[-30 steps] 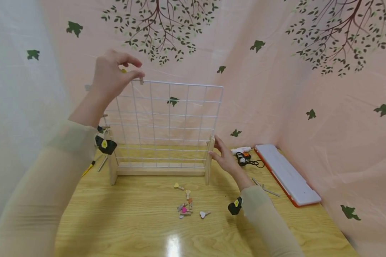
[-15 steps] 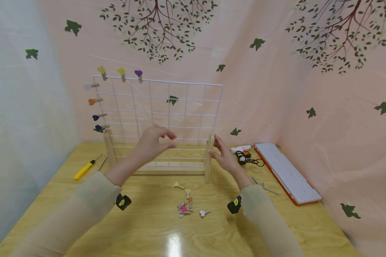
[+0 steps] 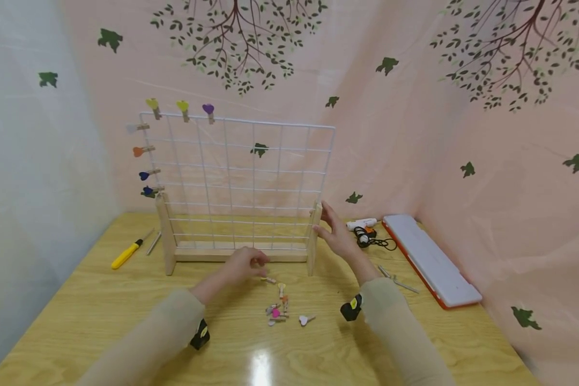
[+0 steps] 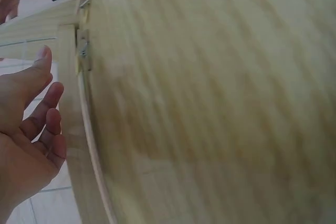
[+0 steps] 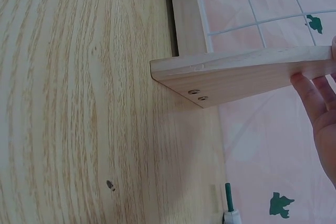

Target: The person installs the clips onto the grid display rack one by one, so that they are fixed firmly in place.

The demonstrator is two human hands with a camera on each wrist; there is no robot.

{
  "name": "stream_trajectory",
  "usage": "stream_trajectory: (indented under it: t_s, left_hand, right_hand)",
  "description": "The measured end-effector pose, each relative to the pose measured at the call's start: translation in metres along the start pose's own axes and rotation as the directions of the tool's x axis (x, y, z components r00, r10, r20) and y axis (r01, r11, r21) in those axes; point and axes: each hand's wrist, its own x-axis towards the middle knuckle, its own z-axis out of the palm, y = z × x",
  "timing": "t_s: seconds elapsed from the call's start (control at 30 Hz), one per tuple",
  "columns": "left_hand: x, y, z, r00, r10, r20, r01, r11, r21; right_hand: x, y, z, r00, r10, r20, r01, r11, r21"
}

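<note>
The fingers point(image 4: 51, 97) of the left hand point(image 3: 243, 265) were a little bent, with the thumb apart from them. That hand was low, in front of the wooden bar point(image 3: 193, 253) and near a pale yellow peg point(image 3: 270, 280) on the table point(image 3: 125, 332). The right hand point(image 3: 338, 236) gripped the right wooden post point(image 3: 312, 246), its thumb on one edge and its fingers on the other. The white wire rack point(image 3: 253, 170) stood up between the two posts. Two bright yellow pegs point(image 3: 185, 114) and a purple peg point(image 3: 209, 113) sat along its top. Down its left side were a grey-white peg point(image 3: 138, 128), an orange peg point(image 3: 143, 151) and two blue pegs point(image 3: 147, 175). More heart pegs lay on the table: a small pile with a pink heart point(image 3: 276, 313), and a white heart peg point(image 3: 305, 320) to its right. A yellow screwdriver point(image 3: 127, 254) lay left of the rack.
</note>
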Motion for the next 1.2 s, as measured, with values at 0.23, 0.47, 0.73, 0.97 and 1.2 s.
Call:
stream_trajectory:
  t_s: [0.23,0.47,0.73,0.97,1.2]
  left_hand:
    - [-0.002,-0.005,0.013,0.998,0.008,0.064,-0.010,0.999,0.043]
    - [-0.003,-0.007,0.014,0.998,0.040,0.057,-0.044,0.995,0.085]
    - [-0.009,-0.005,0.004,0.998,0.066,0.024,-0.064,0.994,-0.083]
    - [-0.009,0.016,-0.021,1.000,-0.023,0.005,0.024,0.995,-0.101]
    - [-0.007,0.044,-0.071,0.997,0.008,-0.073,-0.017,0.992,-0.123]
  right_hand:
    - [-0.001,0.000,0.002,1.000,0.002,-0.007,-0.002,1.000,-0.001]
    - [-0.001,0.001,0.003,1.000,0.006,-0.002,-0.006,1.000,0.013]
    - [-0.001,-0.001,0.002,1.000,0.006,0.003,-0.006,1.000,-0.002]
    - [0.000,-0.004,0.002,1.000,0.003,0.005,-0.003,1.000,0.005]
    - [-0.002,-0.004,0.000,1.000,0.021,-0.007,-0.021,0.999,-0.030]
